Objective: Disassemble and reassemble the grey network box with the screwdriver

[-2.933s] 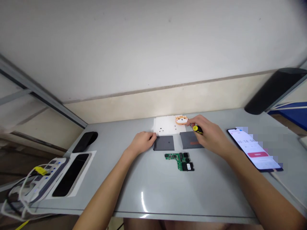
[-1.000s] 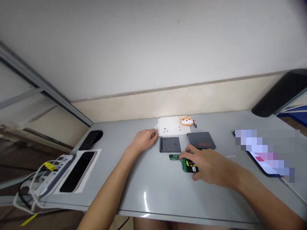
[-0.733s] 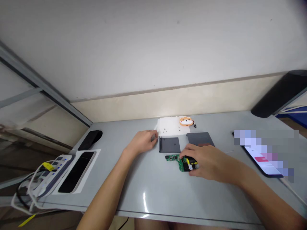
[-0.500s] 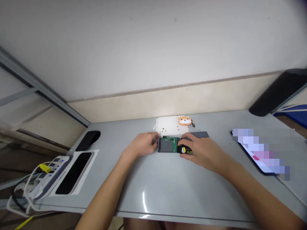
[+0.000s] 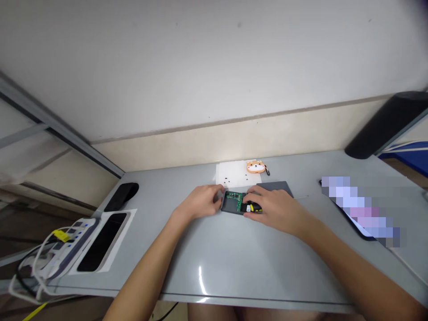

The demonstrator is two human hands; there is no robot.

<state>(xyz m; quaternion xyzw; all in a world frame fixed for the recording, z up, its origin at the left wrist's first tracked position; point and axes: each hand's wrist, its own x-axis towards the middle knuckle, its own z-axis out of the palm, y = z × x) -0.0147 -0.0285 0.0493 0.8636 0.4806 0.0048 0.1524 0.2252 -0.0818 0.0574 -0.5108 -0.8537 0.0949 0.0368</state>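
A dark grey rectangular case (image 5: 230, 204) lies open on the desk. A green circuit board (image 5: 239, 200) sits inside it, along the far side and toward the right. My left hand (image 5: 207, 200) grips the case's left end with curled fingers and thumb. Over the right end, my right hand (image 5: 267, 203) holds a screwdriver with a black and yellow handle (image 5: 256, 207). Its thin metal shaft (image 5: 302, 197) sticks out to the right beyond the hand. My right fingertips also reach the case, and they hide its right end.
Behind the case are a dark grey flat panel (image 5: 276, 186), white paper (image 5: 230, 171) with several tiny dark screws, and an orange dog-faced pouch (image 5: 256, 167). Phones lie left (image 5: 103, 243) and right (image 5: 347, 207). A power strip (image 5: 70, 249) with cables stands at the left edge.
The board has shifted left and lies lower in the case. The case is turned slightly, and my right hand has moved a little left with the screwdriver.
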